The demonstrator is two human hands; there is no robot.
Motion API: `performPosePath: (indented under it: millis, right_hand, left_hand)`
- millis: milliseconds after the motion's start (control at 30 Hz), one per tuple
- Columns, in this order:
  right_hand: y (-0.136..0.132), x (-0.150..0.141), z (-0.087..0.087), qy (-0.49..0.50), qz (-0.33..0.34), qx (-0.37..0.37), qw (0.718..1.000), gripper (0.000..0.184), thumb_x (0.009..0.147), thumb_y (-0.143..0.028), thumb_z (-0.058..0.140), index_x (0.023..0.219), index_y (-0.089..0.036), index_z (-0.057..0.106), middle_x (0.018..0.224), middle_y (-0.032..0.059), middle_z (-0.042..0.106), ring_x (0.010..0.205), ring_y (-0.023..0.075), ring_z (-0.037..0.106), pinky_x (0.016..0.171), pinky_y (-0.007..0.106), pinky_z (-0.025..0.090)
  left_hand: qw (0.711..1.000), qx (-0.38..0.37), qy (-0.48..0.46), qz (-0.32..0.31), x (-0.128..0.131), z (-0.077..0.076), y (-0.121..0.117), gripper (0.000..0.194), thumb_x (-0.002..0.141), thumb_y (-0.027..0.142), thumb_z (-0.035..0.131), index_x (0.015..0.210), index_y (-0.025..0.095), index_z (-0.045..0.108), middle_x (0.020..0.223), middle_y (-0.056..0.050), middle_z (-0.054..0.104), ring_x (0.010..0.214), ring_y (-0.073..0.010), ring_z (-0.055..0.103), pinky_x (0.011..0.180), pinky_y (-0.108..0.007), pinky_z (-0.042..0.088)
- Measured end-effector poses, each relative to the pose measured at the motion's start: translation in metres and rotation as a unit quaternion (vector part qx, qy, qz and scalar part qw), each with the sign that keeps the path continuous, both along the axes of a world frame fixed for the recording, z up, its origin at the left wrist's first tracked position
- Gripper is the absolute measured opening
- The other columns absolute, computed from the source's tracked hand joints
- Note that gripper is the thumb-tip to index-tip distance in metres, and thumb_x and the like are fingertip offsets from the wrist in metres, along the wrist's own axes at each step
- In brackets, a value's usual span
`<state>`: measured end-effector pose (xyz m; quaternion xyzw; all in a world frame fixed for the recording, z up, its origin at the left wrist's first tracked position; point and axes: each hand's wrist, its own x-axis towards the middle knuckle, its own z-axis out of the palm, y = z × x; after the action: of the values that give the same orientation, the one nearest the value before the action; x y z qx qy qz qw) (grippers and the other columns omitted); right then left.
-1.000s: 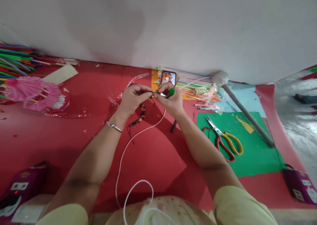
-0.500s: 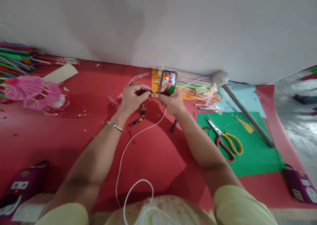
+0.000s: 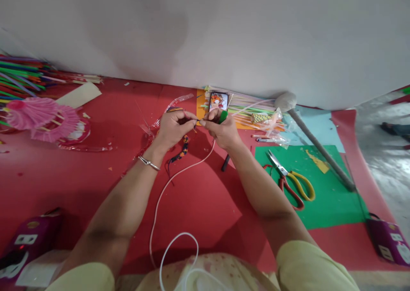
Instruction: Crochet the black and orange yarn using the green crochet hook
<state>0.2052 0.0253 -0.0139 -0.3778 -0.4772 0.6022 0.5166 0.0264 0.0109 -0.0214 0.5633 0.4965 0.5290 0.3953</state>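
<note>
Your left hand (image 3: 174, 128) and right hand (image 3: 222, 128) meet, fingers pinched on one dark strand (image 3: 198, 120). One pair of scissors (image 3: 287, 176), two purple boxes (image 3: 389, 239).

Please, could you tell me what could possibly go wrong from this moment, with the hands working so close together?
The thin dark piece between the left hand and right hand might slip, as only fingertips seem to pinch it.

The pale cable runs between the forearms toward the right hand, so it could get snagged.

The scissors lie near the right forearm; a careless sideways move might knock them.
</note>
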Motion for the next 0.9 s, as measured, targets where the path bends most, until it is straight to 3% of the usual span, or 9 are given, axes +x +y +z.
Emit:
performPosePath:
  millis: [100, 200, 300, 367, 467, 633, 900]
  right_hand:
    - [0.003, 0.001, 0.003, 0.01, -0.022, -0.022, 0.999, 0.051, 0.069, -0.061, 0.09, 0.081, -0.024, 0.058, 0.075, -0.0028, 0.062, 0.058, 0.0086, 0.048, 0.043, 0.023, 0.028]
    - [0.009, 0.004, 0.004, 0.035, -0.038, -0.035, 0.998, 0.06, 0.083, -0.084, 0.063, 0.085, -0.024, 0.062, 0.076, 0.0009, 0.061, 0.067, 0.0138, 0.06, 0.049, 0.026, 0.041]
    - [0.012, 0.007, 0.001, 0.035, -0.089, -0.004, 0.995, 0.07, 0.084, -0.094, 0.047, 0.08, -0.025, 0.059, 0.066, -0.001, 0.05, 0.059, 0.0135, 0.054, 0.05, 0.028, 0.043]
    - [0.011, 0.008, -0.002, 0.016, -0.112, -0.003, 0.994, 0.071, 0.082, -0.096, 0.046, 0.08, -0.026, 0.059, 0.059, -0.0033, 0.042, 0.052, 0.0122, 0.046, 0.045, 0.027, 0.036]
    - [0.007, 0.006, -0.002, 0.007, -0.111, -0.021, 0.994, 0.071, 0.08, -0.097, 0.048, 0.086, -0.027, 0.061, 0.056, -0.0047, 0.041, 0.048, 0.011, 0.042, 0.042, 0.026, 0.031]
    - [0.004, 0.003, -0.001, 0.008, -0.087, -0.009, 0.996, 0.071, 0.081, -0.096, 0.048, 0.093, -0.027, 0.064, 0.061, -0.0033, 0.051, 0.051, 0.0109, 0.049, 0.044, 0.025, 0.034]
    - [0.003, 0.002, 0.003, 0.015, -0.077, -0.036, 0.996, 0.073, 0.079, -0.097, 0.048, 0.093, -0.027, 0.064, 0.063, -0.0029, 0.052, 0.053, 0.0111, 0.05, 0.046, 0.025, 0.034]
  left_hand:
    - [0.994, -0.047, -0.097, 0.01, 0.001, 0.0, 0.001, 0.012, 0.075, 0.029, 0.081, 0.083, 0.02, 0.082, 0.074, -0.003, 0.074, 0.061, -0.0115, 0.06, 0.058, -0.026, 0.048]
    - [0.977, -0.093, -0.191, 0.001, 0.003, 0.003, 0.002, 0.013, 0.07, 0.028, 0.084, 0.079, 0.019, 0.079, 0.066, 0.0, 0.068, 0.053, -0.0084, 0.054, 0.051, -0.024, 0.04]
    - [0.959, -0.143, -0.243, -0.02, 0.004, 0.008, 0.002, 0.017, 0.065, 0.025, 0.086, 0.075, 0.019, 0.074, 0.066, 0.0, 0.066, 0.053, -0.0077, 0.054, 0.049, -0.022, 0.039]
    - [0.948, -0.175, -0.265, -0.028, 0.005, 0.012, 0.0, 0.019, 0.064, 0.025, 0.085, 0.074, 0.019, 0.07, 0.066, 0.001, 0.065, 0.053, -0.0079, 0.054, 0.047, -0.022, 0.037]
    - [0.933, -0.199, -0.297, -0.045, 0.003, 0.017, -0.001, 0.021, 0.063, 0.024, 0.085, 0.074, 0.019, 0.068, 0.068, 0.0, 0.065, 0.056, -0.0081, 0.055, 0.047, -0.02, 0.035]
    - [0.92, -0.208, -0.329, -0.056, 0.001, 0.017, 0.0, 0.025, 0.06, 0.024, 0.088, 0.077, 0.019, 0.069, 0.07, -0.001, 0.066, 0.058, -0.0082, 0.055, 0.047, -0.019, 0.033]
    - [0.911, -0.205, -0.352, -0.058, 0.0, 0.013, 0.001, 0.025, 0.06, 0.021, 0.09, 0.078, 0.019, 0.072, 0.072, -0.002, 0.069, 0.059, -0.0084, 0.059, 0.047, -0.019, 0.036]
